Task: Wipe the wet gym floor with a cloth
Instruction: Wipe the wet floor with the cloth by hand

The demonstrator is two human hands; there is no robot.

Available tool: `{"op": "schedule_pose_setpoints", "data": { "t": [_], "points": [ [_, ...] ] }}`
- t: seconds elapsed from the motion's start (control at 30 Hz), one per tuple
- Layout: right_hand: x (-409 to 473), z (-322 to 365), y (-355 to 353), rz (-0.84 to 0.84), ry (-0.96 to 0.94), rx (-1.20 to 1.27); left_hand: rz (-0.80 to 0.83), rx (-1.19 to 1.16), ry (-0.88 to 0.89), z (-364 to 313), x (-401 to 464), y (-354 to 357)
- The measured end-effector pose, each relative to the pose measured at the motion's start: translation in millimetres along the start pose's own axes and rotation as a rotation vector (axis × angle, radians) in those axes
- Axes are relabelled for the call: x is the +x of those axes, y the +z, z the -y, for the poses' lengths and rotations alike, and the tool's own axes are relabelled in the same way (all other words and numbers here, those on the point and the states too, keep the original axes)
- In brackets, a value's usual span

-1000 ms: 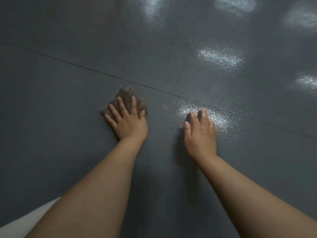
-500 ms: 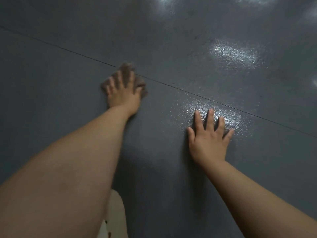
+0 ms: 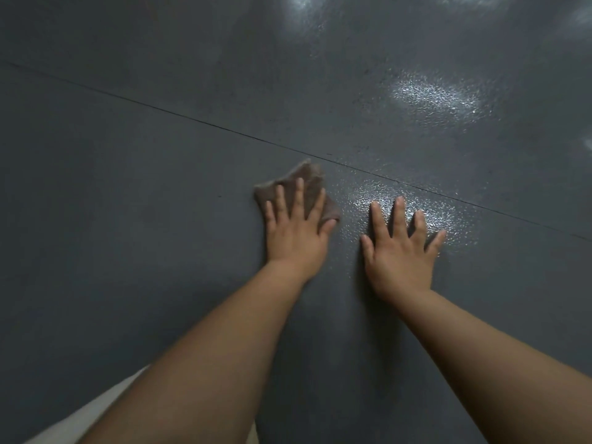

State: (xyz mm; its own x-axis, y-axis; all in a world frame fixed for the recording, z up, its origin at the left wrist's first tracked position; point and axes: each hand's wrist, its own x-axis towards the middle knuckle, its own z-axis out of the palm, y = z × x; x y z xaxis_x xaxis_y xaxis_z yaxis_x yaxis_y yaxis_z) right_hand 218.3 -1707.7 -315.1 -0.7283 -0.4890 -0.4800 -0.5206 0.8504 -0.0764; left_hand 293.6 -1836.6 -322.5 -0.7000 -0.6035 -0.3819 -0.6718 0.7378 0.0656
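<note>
1. Clearly mid-wipe: the left hand (image 3: pixel 296 238) presses the brown cloth (image 3: pixel 299 187) flat on the floor (image 3: pixel 128 219), fingers spread.
2. Right of it, the right hand (image 3: pixel 400 254) braces, splayed and empty.
3. Next, I judge, the cloth should sweep right over the glistening patch (image 3: pixel 362 200).

Count: hands, 2, left hand (image 3: pixel 296 233) and right hand (image 3: pixel 400 251); cloth (image 3: pixel 301 184), 1; floor seam (image 3: pixel 192 118), 1, upper left to right edge; bright glare patches on floor (image 3: pixel 128 283), at least 3.
</note>
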Motion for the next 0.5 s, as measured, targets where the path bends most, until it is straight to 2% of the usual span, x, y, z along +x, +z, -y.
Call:
{"op": "schedule_pose_setpoints", "data": {
  "t": [0.1,0.17,0.27,0.4,0.5],
  "points": [
    [-1,2,-4,0.008,0.010,-0.021,0.014,0.012,0.012,11,0,1],
    [-5,4,-7,0.005,0.009,-0.028,-0.021,-0.001,-0.082,37,1,4],
    [-15,7,-6,-0.004,-0.025,-0.019,-0.073,-0.093,-0.363,90,-6,9],
    [-41,6,6,0.029,-0.027,0.041,-0.070,-0.302,-0.860,138,-45,17],
    [-65,5,16,0.078,0.005,0.073,-0.066,-0.410,-0.989,123,-61,24]
  ]
}}
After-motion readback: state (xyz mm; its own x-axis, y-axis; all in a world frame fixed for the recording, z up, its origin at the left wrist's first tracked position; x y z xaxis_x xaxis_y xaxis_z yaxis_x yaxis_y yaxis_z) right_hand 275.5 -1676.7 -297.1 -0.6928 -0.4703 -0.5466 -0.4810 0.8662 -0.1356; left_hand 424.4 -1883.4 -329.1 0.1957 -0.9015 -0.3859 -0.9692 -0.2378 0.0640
